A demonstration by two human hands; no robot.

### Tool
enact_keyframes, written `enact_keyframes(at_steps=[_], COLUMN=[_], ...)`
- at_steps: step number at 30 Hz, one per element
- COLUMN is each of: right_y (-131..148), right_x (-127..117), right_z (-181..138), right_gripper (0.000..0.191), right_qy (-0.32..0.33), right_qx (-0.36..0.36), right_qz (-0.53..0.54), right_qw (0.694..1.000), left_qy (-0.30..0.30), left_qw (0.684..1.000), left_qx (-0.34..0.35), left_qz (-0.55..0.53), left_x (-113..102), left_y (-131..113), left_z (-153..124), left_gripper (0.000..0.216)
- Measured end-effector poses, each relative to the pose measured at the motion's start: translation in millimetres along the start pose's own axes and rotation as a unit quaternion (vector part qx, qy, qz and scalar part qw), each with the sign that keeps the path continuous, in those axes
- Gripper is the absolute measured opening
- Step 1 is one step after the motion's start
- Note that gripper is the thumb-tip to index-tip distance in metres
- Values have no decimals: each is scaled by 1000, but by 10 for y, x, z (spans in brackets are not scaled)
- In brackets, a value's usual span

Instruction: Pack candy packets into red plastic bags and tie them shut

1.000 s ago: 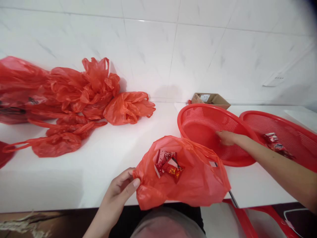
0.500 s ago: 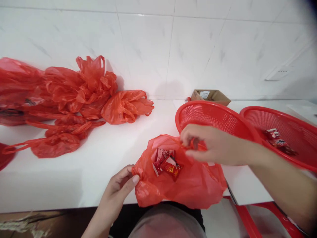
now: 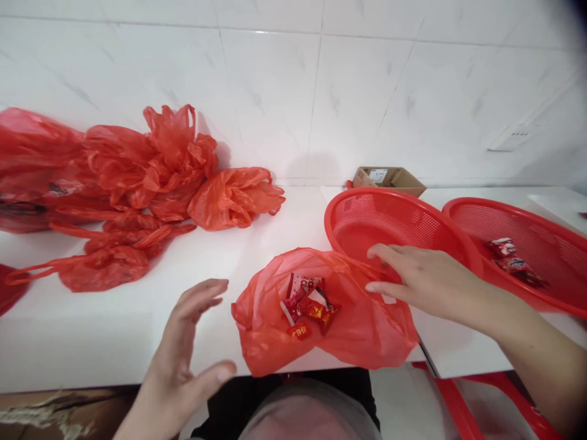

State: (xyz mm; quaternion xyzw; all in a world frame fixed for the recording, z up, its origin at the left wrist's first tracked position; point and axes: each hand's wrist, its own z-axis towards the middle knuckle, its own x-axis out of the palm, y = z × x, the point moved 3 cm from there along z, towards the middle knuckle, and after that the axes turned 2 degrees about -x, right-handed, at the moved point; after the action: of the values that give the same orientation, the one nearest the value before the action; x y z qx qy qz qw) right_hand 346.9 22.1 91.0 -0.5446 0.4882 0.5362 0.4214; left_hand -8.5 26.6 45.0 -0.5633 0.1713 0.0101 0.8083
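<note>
A red plastic bag (image 3: 358,330) lies open at the near edge of the white counter (image 3: 137,330), with several small red sweet packets (image 3: 306,305) inside. My left hand (image 3: 183,348) hovers just left of the bag, fingers spread, holding nothing. My right hand (image 3: 422,278) rests over the bag's right rim with fingers stretched out, in front of a red mesh basket (image 3: 362,214). I see nothing in its fingers.
A second red basket (image 3: 559,287) at the right holds a few sweet packets (image 3: 511,260). A heap of filled red bags (image 3: 119,183) lies at the back left. A small cardboard box (image 3: 389,178) stands by the tiled wall.
My left hand let go of the bag's left edge and opened. My right hand came from the basket to the bag with a red sweet; one more packet now lies inside.
</note>
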Motion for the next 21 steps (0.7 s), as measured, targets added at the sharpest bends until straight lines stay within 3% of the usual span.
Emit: enact_keyframes(at_steps=[3,7,11,14,17,19,21], right_y=[3,14,-48,-59,22,108,183], right_x=[45,-77,-319,-467,-549,-584,-610], right_z=[-63,-33,-1,6,54,111,167], right_gripper=[28,17,22,21,18,16,13], right_qy=[32,-2,-109,-202,-244,-246,-244], right_qx=[-2,-8,7,19,29,26,16], right_qz=[45,103,216,293,325,312,303], right_qw=[998,995,970,934,913,917,921], left_qy=[120,210,208,167,160,215,304], left_qw=[969,919,932,951,969,968,945], left_qx=[97,87,45,47,42,12,-2], left_qz=[194,322,294,256,181,128,120], left_x=[-2,103,12,-192,-254,-130,82], left_y=[-155,-207,-298,-489,-718,-822,-874], left_z=[112,347,566,722,893,981,1005], left_gripper=[73,37,11,14,23,14,3])
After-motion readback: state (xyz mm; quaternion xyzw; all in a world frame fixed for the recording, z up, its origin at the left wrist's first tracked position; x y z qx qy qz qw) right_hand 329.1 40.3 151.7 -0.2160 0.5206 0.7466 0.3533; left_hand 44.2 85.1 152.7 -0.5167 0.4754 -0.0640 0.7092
